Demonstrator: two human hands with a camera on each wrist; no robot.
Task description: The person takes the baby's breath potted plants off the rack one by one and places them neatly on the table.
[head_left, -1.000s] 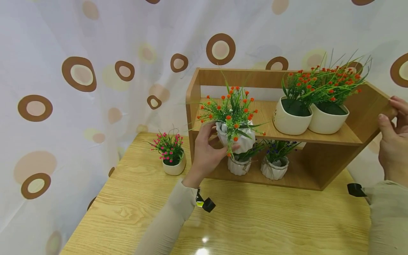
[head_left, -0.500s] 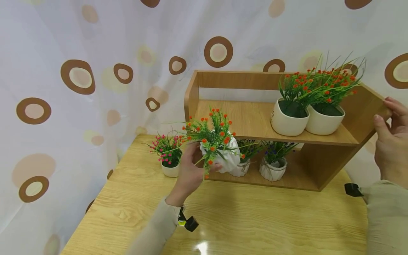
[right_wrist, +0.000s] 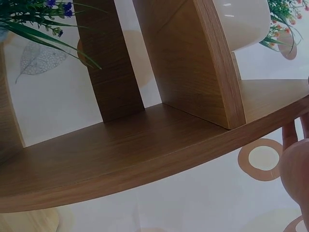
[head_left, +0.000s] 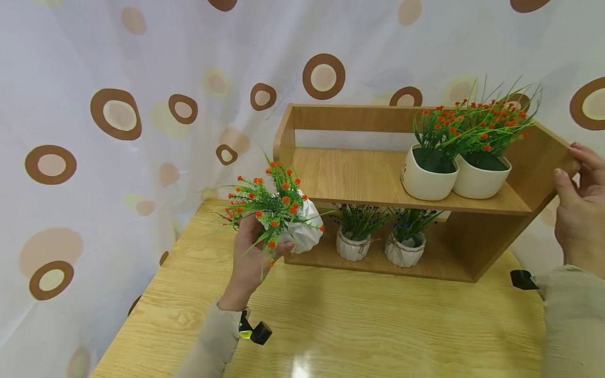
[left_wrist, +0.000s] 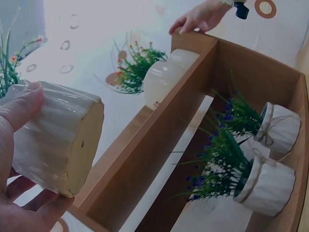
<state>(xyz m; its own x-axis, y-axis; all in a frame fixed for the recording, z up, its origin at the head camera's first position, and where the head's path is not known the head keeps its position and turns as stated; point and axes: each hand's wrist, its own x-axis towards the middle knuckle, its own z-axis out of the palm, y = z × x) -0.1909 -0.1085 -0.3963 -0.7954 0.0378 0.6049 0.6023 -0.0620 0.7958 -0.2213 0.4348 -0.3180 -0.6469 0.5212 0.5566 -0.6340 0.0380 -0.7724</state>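
My left hand (head_left: 248,265) holds a white fluted flowerpot (head_left: 306,231) with orange artificial flowers, tilted in the air in front of the left end of a wooden shelf (head_left: 347,173). In the left wrist view the thumb lies on the side of the pot (left_wrist: 53,135) and its flat base shows. At the right, my right hand (head_left: 583,215) grips the front edge of the shelf's side panel between thumb and fingers. Two cream pots with orange-red flowers, one left (head_left: 429,181) and one right (head_left: 484,178), stand together on the upper board.
On the lower board stand two white pots with twine and purple-blue flowers, a left one (head_left: 353,248) and a right one (head_left: 405,252). Pink flowers (head_left: 231,214) show partly behind the held plant, left of the shelf. The wooden table (head_left: 378,325) meets a patterned curtain (head_left: 156,173).
My left hand has carried the orange-flowered pot left and down, away from the upper board to beyond the shelf's left end. My right hand stays on the side panel.
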